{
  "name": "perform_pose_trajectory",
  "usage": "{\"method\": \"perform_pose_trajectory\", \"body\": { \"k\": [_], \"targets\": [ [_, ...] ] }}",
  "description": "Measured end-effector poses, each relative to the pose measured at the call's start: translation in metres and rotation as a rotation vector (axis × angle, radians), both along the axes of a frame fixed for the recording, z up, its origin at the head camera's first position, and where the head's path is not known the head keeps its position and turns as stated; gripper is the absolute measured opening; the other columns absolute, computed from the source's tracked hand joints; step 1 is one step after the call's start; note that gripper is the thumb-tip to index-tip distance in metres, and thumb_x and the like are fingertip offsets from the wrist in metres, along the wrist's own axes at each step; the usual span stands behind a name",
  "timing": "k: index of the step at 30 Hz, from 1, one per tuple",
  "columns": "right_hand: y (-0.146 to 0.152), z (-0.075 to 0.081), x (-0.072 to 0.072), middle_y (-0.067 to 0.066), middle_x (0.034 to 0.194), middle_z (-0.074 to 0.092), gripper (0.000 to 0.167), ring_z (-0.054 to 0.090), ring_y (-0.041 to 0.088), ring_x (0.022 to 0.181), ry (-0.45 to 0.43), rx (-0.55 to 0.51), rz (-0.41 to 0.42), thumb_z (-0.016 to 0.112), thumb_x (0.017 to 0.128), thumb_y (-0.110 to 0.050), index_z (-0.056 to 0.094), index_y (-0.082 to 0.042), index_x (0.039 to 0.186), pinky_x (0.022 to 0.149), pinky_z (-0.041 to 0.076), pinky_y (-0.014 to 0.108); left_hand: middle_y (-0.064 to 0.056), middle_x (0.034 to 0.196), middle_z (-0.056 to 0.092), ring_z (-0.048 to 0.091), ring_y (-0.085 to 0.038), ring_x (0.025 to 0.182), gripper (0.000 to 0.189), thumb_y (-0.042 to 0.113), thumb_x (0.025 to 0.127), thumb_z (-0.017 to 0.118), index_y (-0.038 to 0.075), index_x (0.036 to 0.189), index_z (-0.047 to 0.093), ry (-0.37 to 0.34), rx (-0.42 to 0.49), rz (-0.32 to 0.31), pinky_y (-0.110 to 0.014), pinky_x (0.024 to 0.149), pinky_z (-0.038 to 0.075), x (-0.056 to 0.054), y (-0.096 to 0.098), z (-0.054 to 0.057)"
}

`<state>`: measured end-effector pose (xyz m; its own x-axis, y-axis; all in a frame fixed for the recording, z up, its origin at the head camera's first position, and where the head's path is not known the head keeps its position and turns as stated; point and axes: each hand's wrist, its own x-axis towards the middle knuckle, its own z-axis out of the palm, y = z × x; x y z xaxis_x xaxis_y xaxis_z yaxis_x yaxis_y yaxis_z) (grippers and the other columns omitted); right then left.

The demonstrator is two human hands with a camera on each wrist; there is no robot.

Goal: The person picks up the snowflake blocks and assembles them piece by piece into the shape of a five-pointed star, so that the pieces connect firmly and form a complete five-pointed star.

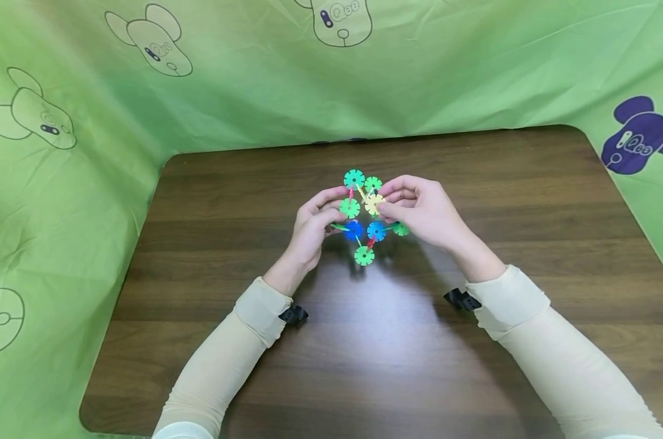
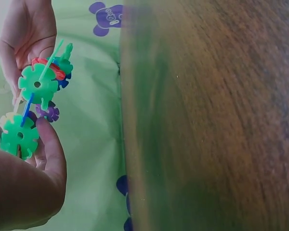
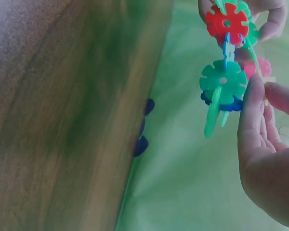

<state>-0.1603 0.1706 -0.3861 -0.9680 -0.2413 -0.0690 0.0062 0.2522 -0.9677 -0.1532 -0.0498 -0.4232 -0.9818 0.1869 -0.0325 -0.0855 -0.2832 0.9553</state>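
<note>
Between both hands, raised over the table, is a structure of notched plastic snowflake discs [image 1: 364, 255] slotted into one another. Its pieces are green, blue, red and yellow; a purple disc [image 2: 49, 112] and a pink disc [image 3: 258, 68] show in the wrist views. My left hand [image 1: 308, 230] grips the structure's left side, thumb by a green disc [image 1: 350, 208]. With thumb and fingers, my right hand [image 1: 431, 212] pinches the pale yellow disc [image 1: 373, 204] at its upper right. Two blue discs [image 1: 376, 231] sit lower down. Parts behind the fingers are hidden.
Beneath the hands is a dark wooden table [image 1: 211, 256] with rounded corners. A green cloth [image 1: 244, 79] with printed animal heads hangs behind it and along the sides. Small black devices [image 1: 294, 315] are worn at both wrists, by the rolled cuffs.
</note>
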Motion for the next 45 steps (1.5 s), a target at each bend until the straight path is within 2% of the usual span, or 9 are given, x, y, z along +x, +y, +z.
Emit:
{"method": "perform_pose_trajectory", "body": {
  "k": [12, 18, 24, 29, 32, 36, 39, 42, 45],
  "targets": [
    [0.000, -0.006, 0.005, 0.017, 0.098, 0.071, 0.029, 0.075, 0.020, 0.079, 0.011, -0.017, -0.066, 0.077, 0.095, -0.010, 0.065, 0.004, 0.117, 0.070, 0.063, 0.029, 0.005, 0.093, 0.071, 0.063, -0.007, 0.076, 0.050, -0.002, 0.086, 0.060, -0.006, 0.136, 0.060, -0.002, -0.014, -0.002, -0.025, 0.066, 0.046, 0.001, 0.004, -0.003],
    [-0.001, -0.009, 0.005, 0.016, 0.096, 0.071, 0.028, 0.076, 0.023, 0.081, 0.000, -0.075, -0.092, 0.076, 0.095, -0.006, 0.064, 0.007, 0.117, 0.074, 0.063, 0.031, 0.004, 0.093, 0.069, 0.063, -0.007, 0.076, 0.051, -0.003, 0.086, 0.060, -0.006, 0.137, 0.059, -0.002, -0.010, 0.003, -0.024, 0.066, 0.048, 0.002, 0.005, -0.005],
    [-0.005, -0.011, 0.007, 0.014, 0.095, 0.071, 0.027, 0.076, 0.021, 0.081, -0.010, -0.148, -0.130, 0.073, 0.096, -0.002, 0.062, 0.010, 0.118, 0.075, 0.063, 0.031, 0.004, 0.094, 0.067, 0.062, -0.006, 0.078, 0.052, -0.003, 0.084, 0.060, -0.008, 0.135, 0.058, 0.001, -0.018, 0.019, -0.021, 0.063, 0.043, 0.002, 0.010, -0.008],
    [-0.009, -0.014, 0.009, 0.014, 0.096, 0.071, 0.030, 0.075, 0.018, 0.079, 0.028, -0.172, -0.131, 0.073, 0.095, 0.000, 0.064, 0.011, 0.122, 0.076, 0.063, 0.032, 0.002, 0.094, 0.070, 0.063, -0.008, 0.076, 0.032, 0.013, 0.095, 0.067, -0.002, 0.123, 0.063, 0.020, -0.074, 0.053, -0.020, 0.060, 0.047, 0.002, 0.016, -0.009],
    [-0.013, -0.015, 0.011, 0.013, 0.095, 0.071, 0.031, 0.076, 0.017, 0.078, 0.041, -0.167, -0.125, 0.074, 0.095, -0.002, 0.066, 0.010, 0.123, 0.076, 0.063, 0.032, -0.001, 0.091, 0.073, 0.069, -0.010, 0.072, 0.027, 0.028, 0.099, 0.072, 0.004, 0.112, 0.068, 0.027, -0.114, 0.093, -0.021, 0.048, 0.046, 0.003, 0.019, -0.009],
    [-0.016, -0.017, 0.013, 0.015, 0.094, 0.072, 0.030, 0.076, 0.015, 0.076, 0.063, -0.155, -0.126, 0.076, 0.095, -0.004, 0.069, 0.010, 0.121, 0.075, 0.063, 0.031, -0.003, 0.084, 0.075, 0.070, -0.013, 0.061, 0.025, 0.029, 0.099, 0.073, 0.005, 0.100, 0.070, 0.076, -0.125, 0.147, -0.021, 0.036, 0.037, 0.004, 0.021, -0.009],
    [-0.016, -0.017, 0.014, 0.015, 0.092, 0.073, 0.029, 0.075, 0.014, 0.073, 0.080, -0.146, -0.136, 0.077, 0.094, -0.003, 0.070, 0.010, 0.119, 0.073, 0.063, 0.030, 0.000, 0.082, 0.075, 0.065, -0.008, 0.059, 0.022, 0.024, 0.099, 0.074, 0.002, 0.098, 0.071, 0.121, -0.125, 0.154, -0.020, 0.039, 0.042, 0.003, 0.021, -0.010],
    [-0.016, -0.017, 0.014, 0.013, 0.088, 0.073, 0.027, 0.075, 0.013, 0.071, 0.083, -0.140, -0.149, 0.077, 0.093, -0.001, 0.071, 0.010, 0.117, 0.072, 0.063, 0.029, 0.003, 0.081, 0.075, 0.060, -0.005, 0.057, 0.019, 0.021, 0.098, 0.074, 0.002, 0.098, 0.072, 0.129, -0.126, 0.145, -0.019, 0.044, 0.044, 0.002, 0.020, -0.011],
    [-0.016, -0.015, 0.014, 0.011, 0.086, 0.073, 0.026, 0.074, 0.012, 0.069, 0.078, -0.140, -0.152, 0.077, 0.093, 0.000, 0.071, 0.011, 0.115, 0.070, 0.063, 0.029, 0.003, 0.081, 0.074, 0.062, -0.005, 0.061, 0.018, 0.018, 0.097, 0.074, 0.000, 0.099, 0.073, 0.121, -0.106, 0.132, -0.019, 0.049, 0.049, 0.002, 0.020, -0.011]
  ]
}}
